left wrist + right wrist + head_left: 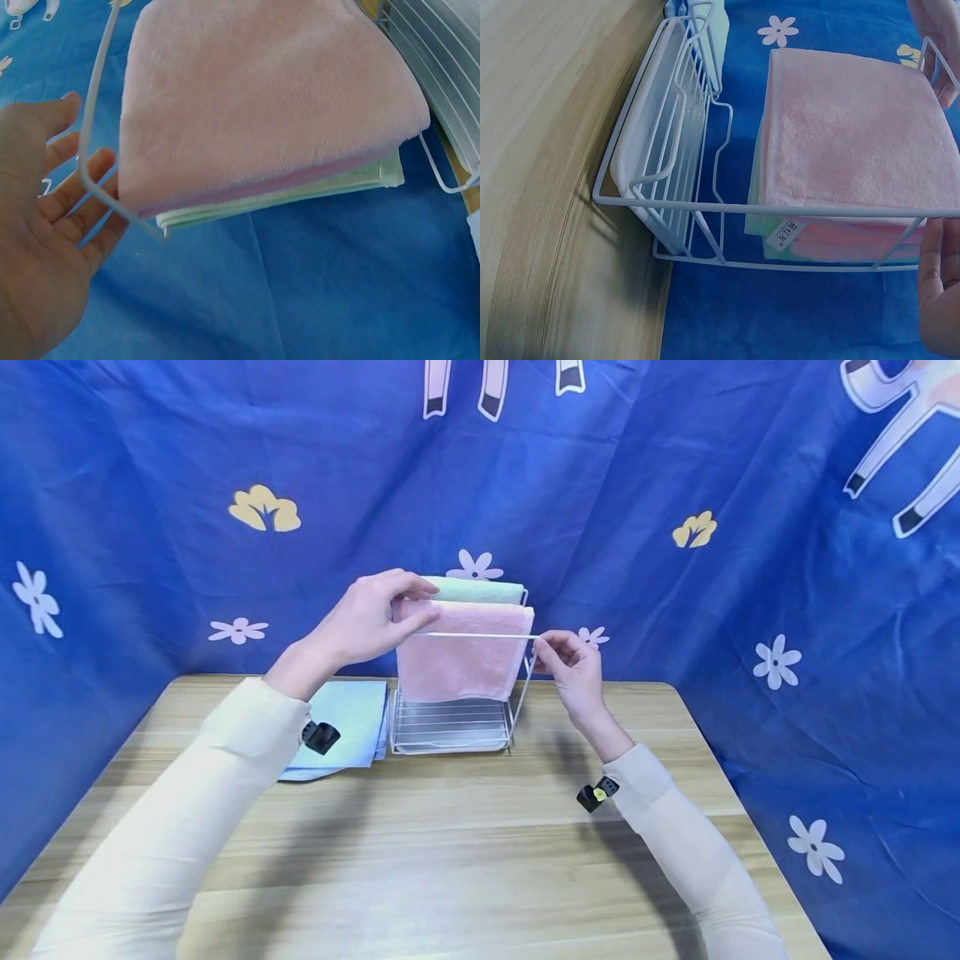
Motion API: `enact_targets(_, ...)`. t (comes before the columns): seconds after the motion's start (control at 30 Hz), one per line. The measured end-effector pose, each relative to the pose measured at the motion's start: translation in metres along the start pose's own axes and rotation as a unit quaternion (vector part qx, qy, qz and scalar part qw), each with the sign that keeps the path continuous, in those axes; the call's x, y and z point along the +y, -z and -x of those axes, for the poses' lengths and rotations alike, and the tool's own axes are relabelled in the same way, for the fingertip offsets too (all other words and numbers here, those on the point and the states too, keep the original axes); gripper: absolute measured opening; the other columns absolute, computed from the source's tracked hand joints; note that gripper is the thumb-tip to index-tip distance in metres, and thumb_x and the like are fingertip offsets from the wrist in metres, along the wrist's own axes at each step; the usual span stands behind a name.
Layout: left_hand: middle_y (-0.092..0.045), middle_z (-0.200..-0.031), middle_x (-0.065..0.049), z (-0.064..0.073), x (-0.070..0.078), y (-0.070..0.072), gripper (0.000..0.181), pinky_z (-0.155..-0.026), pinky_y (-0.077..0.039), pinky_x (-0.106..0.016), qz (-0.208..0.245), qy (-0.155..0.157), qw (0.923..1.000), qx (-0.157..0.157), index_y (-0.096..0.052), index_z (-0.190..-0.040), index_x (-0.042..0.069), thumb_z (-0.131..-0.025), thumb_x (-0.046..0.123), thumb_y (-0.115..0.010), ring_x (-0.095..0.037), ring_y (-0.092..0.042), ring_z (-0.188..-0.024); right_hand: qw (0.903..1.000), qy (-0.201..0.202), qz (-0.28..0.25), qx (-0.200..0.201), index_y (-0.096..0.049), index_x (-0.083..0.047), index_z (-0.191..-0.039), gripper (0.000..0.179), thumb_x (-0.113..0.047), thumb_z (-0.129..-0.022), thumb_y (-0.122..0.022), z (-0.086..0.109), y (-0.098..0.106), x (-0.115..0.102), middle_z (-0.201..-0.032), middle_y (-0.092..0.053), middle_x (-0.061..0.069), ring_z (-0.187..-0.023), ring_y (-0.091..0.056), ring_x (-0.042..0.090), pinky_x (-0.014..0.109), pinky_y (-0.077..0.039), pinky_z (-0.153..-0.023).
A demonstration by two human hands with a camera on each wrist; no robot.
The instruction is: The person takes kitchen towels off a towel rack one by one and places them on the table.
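A white wire rack [450, 747] stands at the back of the table, with a folded pink towel [465, 664] hanging over its upper part. Behind it hangs a light green towel [487, 591]. At the rack's upper left, my left hand [363, 620] has its fingers loosely spread around the wire, as the left wrist view shows beside the pink towel [262, 97]. My right hand [576, 670] pinches the right end of the rack's upper front bar between thumb and fingers. A small white label [783, 235] sticks out at the towels' side edge in the right wrist view.
Left of the rack lies a stack of folded light blue cloths [348, 718], partly behind my left sleeve. A shallow tray [626, 154] sits in the rack's base. Blue printed curtain [360, 468] surrounds the wooden table [450, 852] at the back and sides.
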State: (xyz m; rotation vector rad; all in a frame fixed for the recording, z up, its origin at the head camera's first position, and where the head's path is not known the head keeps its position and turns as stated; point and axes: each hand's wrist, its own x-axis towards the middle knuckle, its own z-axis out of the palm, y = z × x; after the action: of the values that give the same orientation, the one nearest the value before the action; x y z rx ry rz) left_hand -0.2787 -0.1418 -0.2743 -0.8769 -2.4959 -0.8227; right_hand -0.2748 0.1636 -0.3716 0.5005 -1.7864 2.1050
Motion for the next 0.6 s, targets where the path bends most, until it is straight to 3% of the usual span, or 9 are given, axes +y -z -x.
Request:
enact_targets(0.13, -0.076, -0.122, -0.012, -0.006, -0.001, -0.005, 0.035, -0.099, -0.053, -0.048, 0.002, 0.004, 0.9999, -0.012, -0.073, -0.126, 0.007, -0.099, 0.03, -0.074, -0.029, -0.069, -0.109, 1.0, 0.003, 0.004, -0.003, -0.072, -0.021, -0.093, 0.03, 0.007, -0.1, -0.063, 0.0, -0.001, 0.0, -0.081, -0.074, -0.011, -0.072, -0.069, 0.002, 0.02, -0.062, -0.069)
enact_targets(0.6, -0.075, -0.123, -0.014, -0.024, 0.001, -0.016, 0.037, -0.101, -0.054, -0.05, -0.002, 0.035, 0.9982, -0.048, -0.071, -0.127, 0.008, -0.099, 0.032, -0.073, -0.031, -0.071, -0.115, 0.9999, 0.003, 0.01, -0.003, -0.073, -0.021, -0.093, 0.029, 0.006, -0.099, -0.064, -0.001, 0.0, 0.001, -0.08, -0.074, -0.01, -0.072, -0.07, 0.005, 0.026, -0.064, -0.071)
